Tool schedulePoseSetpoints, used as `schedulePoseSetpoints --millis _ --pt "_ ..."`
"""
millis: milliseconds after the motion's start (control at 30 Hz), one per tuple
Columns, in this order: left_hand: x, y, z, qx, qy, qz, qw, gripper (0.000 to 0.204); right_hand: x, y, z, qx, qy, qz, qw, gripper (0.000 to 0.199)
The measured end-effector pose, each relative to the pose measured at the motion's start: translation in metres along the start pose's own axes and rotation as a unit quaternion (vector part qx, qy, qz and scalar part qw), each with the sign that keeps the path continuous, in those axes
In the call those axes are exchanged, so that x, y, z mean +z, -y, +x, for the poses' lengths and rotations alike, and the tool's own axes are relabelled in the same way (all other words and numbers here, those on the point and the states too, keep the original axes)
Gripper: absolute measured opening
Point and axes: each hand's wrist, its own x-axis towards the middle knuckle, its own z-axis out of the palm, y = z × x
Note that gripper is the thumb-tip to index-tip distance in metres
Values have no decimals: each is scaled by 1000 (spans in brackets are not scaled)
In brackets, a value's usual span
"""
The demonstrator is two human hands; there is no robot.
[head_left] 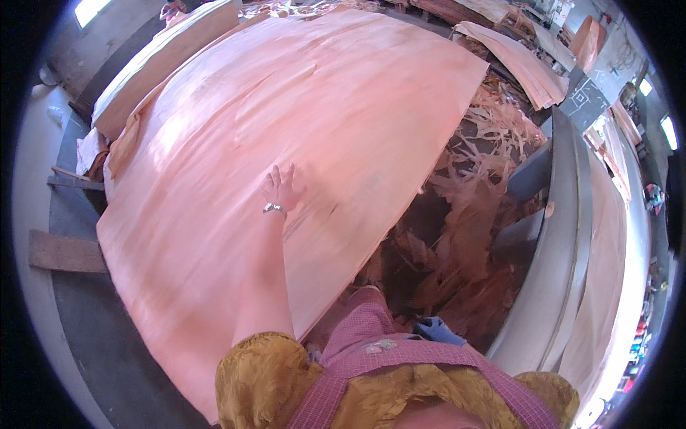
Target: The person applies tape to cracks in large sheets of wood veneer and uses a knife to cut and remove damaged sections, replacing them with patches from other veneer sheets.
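Note:
My left hand (282, 189) lies flat on a wide, thin sheet of pinkish wood veneer (343, 121), fingers spread, with a band around the wrist. This sheet tops a broad pile with a slightly wavy surface, and a dark streak marks it just right of the hand. My right arm is mostly hidden by my body and apron. At its end, low in front of me, shows something blue (437, 330), a glove or a cloth; I cannot make out the right fingers.
Torn veneer scraps (493, 136) litter the dark floor along the pile's right edge. A long grey metal machine or table (550, 272) curves along the right. Another veneer stack (164, 64) stands at the far left. A wooden board (66, 252) juts out beside the pile.

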Motion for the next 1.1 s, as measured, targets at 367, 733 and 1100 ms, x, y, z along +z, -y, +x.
schedulePoseSetpoints --millis 367,733,1100 --pt "73 -101 124 -81 10 44 996 89 -236 -13 142 62 -18 -10 998 27" --pt "15 -361 412 19 -28 18 999 88 -458 26 241 139 -36 127 981 35" --pt "72 -521 564 -31 103 164 981 108 -675 -36 366 106 -51 66 991 31"
